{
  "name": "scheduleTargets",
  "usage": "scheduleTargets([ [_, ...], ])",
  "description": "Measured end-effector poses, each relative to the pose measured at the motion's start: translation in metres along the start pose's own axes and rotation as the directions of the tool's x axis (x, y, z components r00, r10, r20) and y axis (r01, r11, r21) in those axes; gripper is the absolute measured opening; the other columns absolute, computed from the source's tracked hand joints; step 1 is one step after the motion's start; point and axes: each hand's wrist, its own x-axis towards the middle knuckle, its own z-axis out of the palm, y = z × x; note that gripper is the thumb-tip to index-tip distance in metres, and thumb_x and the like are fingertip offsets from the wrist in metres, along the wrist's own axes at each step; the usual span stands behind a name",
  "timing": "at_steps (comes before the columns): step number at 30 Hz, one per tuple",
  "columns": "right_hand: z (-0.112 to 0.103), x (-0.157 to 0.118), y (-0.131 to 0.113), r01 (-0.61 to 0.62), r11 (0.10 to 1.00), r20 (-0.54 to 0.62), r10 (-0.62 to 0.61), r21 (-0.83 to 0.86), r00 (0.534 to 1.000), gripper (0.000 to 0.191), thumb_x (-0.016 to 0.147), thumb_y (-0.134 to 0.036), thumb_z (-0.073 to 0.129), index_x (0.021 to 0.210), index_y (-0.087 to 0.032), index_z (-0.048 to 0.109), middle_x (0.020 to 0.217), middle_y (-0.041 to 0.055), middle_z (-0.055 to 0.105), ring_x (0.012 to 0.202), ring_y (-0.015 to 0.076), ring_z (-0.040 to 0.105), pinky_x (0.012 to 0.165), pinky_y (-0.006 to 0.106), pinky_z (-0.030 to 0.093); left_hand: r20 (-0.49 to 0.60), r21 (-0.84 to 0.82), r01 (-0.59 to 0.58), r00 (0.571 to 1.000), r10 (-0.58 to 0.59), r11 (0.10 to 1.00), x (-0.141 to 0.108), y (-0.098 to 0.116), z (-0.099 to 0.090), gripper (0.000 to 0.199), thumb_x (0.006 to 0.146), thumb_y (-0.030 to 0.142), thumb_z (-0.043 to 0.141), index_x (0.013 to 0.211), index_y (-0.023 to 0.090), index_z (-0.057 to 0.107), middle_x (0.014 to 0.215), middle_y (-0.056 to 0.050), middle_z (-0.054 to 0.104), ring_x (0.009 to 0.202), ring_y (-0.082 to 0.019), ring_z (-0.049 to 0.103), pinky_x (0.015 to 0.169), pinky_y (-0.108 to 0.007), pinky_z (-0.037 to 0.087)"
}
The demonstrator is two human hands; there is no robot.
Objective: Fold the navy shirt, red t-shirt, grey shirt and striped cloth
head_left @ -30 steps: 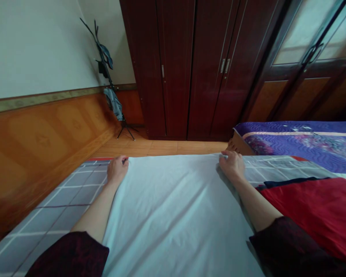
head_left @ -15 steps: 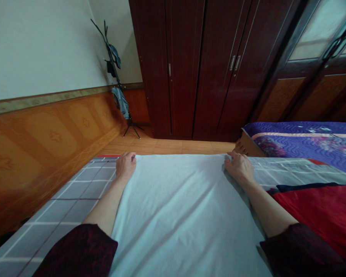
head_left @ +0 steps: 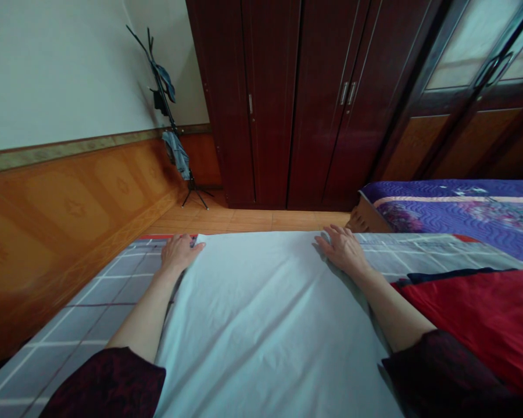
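Loosened from its curl of half a second ago, my left hand (head_left: 176, 253) has drifted slightly outward, its thumb now stretched over the far left corner of the white cloth (head_left: 265, 313). My right hand (head_left: 346, 251) has slid a little inward, fingers spread at the far right corner. Both hands are open and well apart, so I judge neither corner is gripped hard now. Between them the cloth lies flat, its far edge nearly straight, though slanting creases still run across the middle.

Around that, from the left: wood panelling (head_left: 70, 203), then the checked sheet (head_left: 100, 313) under the cloth, and, beyond it, a coat stand (head_left: 171, 113) and a dark red wardrobe (head_left: 270, 116). My right forearm covers some of the cloth's right side. Beside it lies a red cloth (head_left: 466, 319), partly behind my right sleeve (head_left: 440, 371) and probably crowding that arm. Farther back is a purple bedcover (head_left: 462, 203).
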Motion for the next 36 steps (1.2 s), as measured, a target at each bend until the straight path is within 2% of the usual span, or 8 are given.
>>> scheduleTargets([
  [4, -0.002, 0.001, -0.003, 0.007, 1.0, 0.005, -0.008, 0.024, 1.0, 0.041, 0.091, -0.042, 0.042, 0.11, -0.013, 0.065, 0.117, 0.0156, 0.06, 0.109, 0.0299, 0.052, 0.09, 0.039, 0.039, -0.04, 0.06, 0.056, 0.998, -0.054, 0.997, -0.002, 0.005, -0.012, 0.054, 0.08, 0.055, 0.048, 0.109, 0.012, 0.06, 0.113, -0.022, 0.06, 0.11, -0.037, 0.054, 0.085, -0.044, 0.045],
  [9, -0.001, 0.001, -0.002, -0.009, 1.0, 0.02, 0.009, 0.028, 1.0, 0.038, 0.09, -0.041, 0.043, 0.106, -0.015, 0.066, 0.113, 0.0136, 0.062, 0.107, 0.0286, 0.053, 0.09, 0.037, 0.039, 0.222, -0.015, 0.029, 0.975, -0.025, 0.999, 0.004, 0.006, -0.012, 0.033, 0.081, 0.049, 0.048, 0.08, 0.021, 0.063, 0.086, -0.01, 0.07, 0.085, -0.029, 0.066, 0.068, -0.034, 0.048],
  [17, -0.006, -0.002, -0.008, 0.04, 0.999, 0.12, -0.036, -0.032, 0.992, 0.045, 0.092, -0.047, 0.039, 0.113, -0.015, 0.061, 0.119, 0.0154, 0.059, 0.112, 0.0302, 0.049, 0.091, 0.04, 0.037, 0.072, 0.004, 0.09, 0.993, -0.09, 0.996, 0.004, 0.009, 0.006, 0.034, 0.093, 0.035, 0.033, 0.111, 0.015, 0.053, 0.094, -0.019, 0.069, 0.09, -0.032, 0.066, 0.069, -0.039, 0.048],
  [21, -0.006, -0.004, -0.01, 0.045, 0.998, 0.161, -0.036, -0.051, 0.986, 0.047, 0.094, -0.048, 0.035, 0.118, -0.013, 0.056, 0.121, 0.0161, 0.058, 0.116, 0.0303, 0.046, 0.092, 0.041, 0.035, 0.068, -0.025, 0.081, 0.994, -0.079, 0.996, 0.002, 0.009, 0.012, 0.035, 0.093, 0.041, 0.033, 0.107, 0.018, 0.055, 0.092, -0.018, 0.069, 0.09, -0.034, 0.066, 0.07, -0.041, 0.048],
  [26, -0.005, -0.004, -0.01, 0.047, 0.998, 0.146, -0.04, -0.043, 0.988, 0.046, 0.094, -0.047, 0.035, 0.118, -0.014, 0.055, 0.119, 0.0144, 0.058, 0.116, 0.0279, 0.046, 0.093, 0.039, 0.034, 0.112, -0.122, 0.029, 0.994, -0.015, 0.992, -0.005, 0.004, -0.003, 0.044, 0.09, 0.048, 0.037, 0.118, 0.016, 0.051, 0.103, -0.015, 0.068, 0.096, -0.029, 0.066, 0.076, -0.036, 0.049],
  [30, -0.005, -0.004, -0.009, 0.047, 0.998, 0.131, -0.042, -0.035, 0.99, 0.045, 0.094, -0.047, 0.036, 0.115, -0.013, 0.057, 0.117, 0.0149, 0.059, 0.115, 0.0288, 0.047, 0.093, 0.04, 0.034, 0.132, -0.181, -0.073, 0.986, 0.098, 0.981, -0.049, -0.009, -0.031, 0.055, 0.085, 0.047, 0.046, 0.129, 0.014, 0.044, 0.128, -0.015, 0.057, 0.117, -0.025, 0.055, 0.092, -0.033, 0.045],
  [33, -0.005, -0.004, -0.009, 0.054, 0.998, 0.117, -0.051, -0.028, 0.992, 0.046, 0.093, -0.048, 0.035, 0.113, -0.012, 0.058, 0.114, 0.0154, 0.06, 0.113, 0.0295, 0.048, 0.091, 0.041, 0.035, 0.153, -0.263, -0.136, 0.972, 0.181, 0.955, -0.115, -0.028, -0.043, 0.063, 0.083, 0.05, 0.045, 0.133, 0.012, 0.041, 0.139, -0.017, 0.047, 0.129, -0.027, 0.045, 0.102, -0.037, 0.039],
  [36, -0.006, -0.005, -0.01, 0.063, 0.998, 0.103, -0.06, -0.025, 0.993, 0.047, 0.093, -0.048, 0.034, 0.11, -0.011, 0.059, 0.111, 0.0161, 0.061, 0.111, 0.0298, 0.049, 0.089, 0.041, 0.036, 0.132, -0.357, -0.105, 0.978, 0.161, 0.928, -0.186, -0.046, -0.042, 0.06, 0.081, 0.053, 0.046, 0.127, 0.015, 0.046, 0.133, -0.016, 0.052, 0.126, -0.028, 0.047, 0.105, -0.041, 0.038],
])
